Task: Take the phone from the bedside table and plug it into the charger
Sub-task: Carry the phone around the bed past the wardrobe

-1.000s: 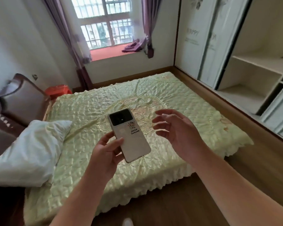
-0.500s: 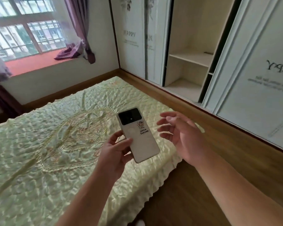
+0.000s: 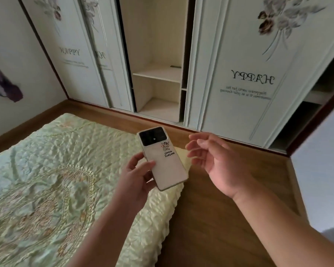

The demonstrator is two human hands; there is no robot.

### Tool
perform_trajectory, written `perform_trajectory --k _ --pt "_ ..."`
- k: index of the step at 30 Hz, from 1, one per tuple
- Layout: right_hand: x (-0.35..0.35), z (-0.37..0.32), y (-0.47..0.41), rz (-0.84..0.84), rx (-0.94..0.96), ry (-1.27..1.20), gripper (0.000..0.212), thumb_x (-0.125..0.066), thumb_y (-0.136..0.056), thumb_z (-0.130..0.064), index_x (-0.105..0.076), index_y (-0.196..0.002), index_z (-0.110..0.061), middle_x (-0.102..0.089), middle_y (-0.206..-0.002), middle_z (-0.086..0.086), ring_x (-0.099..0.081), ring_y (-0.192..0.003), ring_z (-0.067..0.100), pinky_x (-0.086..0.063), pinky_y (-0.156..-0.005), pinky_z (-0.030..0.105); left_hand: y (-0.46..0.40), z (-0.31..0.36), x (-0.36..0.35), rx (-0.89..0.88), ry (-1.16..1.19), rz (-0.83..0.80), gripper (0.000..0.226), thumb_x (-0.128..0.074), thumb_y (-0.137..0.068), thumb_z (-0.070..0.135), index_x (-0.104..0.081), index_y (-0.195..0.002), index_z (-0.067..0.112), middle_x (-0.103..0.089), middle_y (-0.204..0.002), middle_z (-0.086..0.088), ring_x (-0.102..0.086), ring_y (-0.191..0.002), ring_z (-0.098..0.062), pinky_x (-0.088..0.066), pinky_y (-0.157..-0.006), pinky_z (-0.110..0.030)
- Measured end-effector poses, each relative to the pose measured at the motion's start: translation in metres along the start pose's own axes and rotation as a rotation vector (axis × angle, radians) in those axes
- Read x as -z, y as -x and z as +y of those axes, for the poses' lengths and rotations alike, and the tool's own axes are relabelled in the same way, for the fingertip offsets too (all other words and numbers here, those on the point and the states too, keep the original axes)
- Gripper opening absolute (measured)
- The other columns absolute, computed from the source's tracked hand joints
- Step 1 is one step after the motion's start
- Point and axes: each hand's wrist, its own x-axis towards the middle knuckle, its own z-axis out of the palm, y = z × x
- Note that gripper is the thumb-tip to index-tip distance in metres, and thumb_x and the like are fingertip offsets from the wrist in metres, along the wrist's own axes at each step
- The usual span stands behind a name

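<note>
A white phone [image 3: 163, 159] with a black camera block and a small cartoon sticker on its back is held by its lower left edge in my left hand [image 3: 136, 179], back side up, above the corner of the bed. My right hand [image 3: 215, 159] hovers just right of the phone, fingers apart and slightly curled, holding nothing and not touching it. No charger, cable or bedside table shows in the head view.
A bed with a pale green quilted cover [image 3: 46, 180] fills the lower left. Wooden floor [image 3: 220, 218] runs along its foot. A white sliding-door wardrobe [image 3: 239, 74] stands ahead, one section open with bare shelves [image 3: 158, 74]. Purple curtain [image 3: 2, 87] at far left.
The view has swung right, from the headboard, pillow and window to the wardrobe. My hands and the phone keep nearly the same pose in front of me.
</note>
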Motion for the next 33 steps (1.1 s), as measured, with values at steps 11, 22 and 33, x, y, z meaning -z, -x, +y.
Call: perform_trajectory --k 11,22,33 --pt "0.149 -0.020 -0.051 0.221 0.071 -0.090 0.019 -0.050 -0.092 -0.010 -0.066 -0.103 -0.007 -0.068 -0.087 0.010 -0.061 -0.079 0.022 -0.046 -0.075 0.039 -0.105 -0.060 -0.133 0.139 -0.096 -0.092 0.030 -0.056 -0.087 -0.007 -0.062 -0.107 0.015 -0.078 -0.093 -0.011 -0.075 -0.077 -0.026 -0.059 -0.054 -0.037" --pt "0.310 -0.082 -0.138 0.204 0.082 -0.093 0.027 -0.055 -0.084 -0.019 -0.065 -0.106 -0.007 -0.068 -0.088 0.009 -0.061 -0.081 0.022 -0.048 -0.075 0.037 -0.204 -0.098 -0.288 0.124 -0.138 -0.107 0.032 -0.059 -0.085 -0.005 -0.061 -0.112 0.012 -0.077 -0.099 -0.013 -0.074 -0.080 -0.028 -0.059 -0.056 -0.038" --pt "0.363 -0.096 -0.235 0.184 0.066 -0.121 0.027 -0.057 -0.084 -0.020 -0.066 -0.106 -0.008 -0.069 -0.086 0.008 -0.063 -0.077 0.020 -0.050 -0.069 0.033 -0.298 -0.096 -0.332 0.124 -0.064 -0.094 0.030 -0.058 -0.087 -0.005 -0.061 -0.111 0.013 -0.076 -0.102 -0.016 -0.075 -0.084 -0.030 -0.059 -0.058 -0.038"
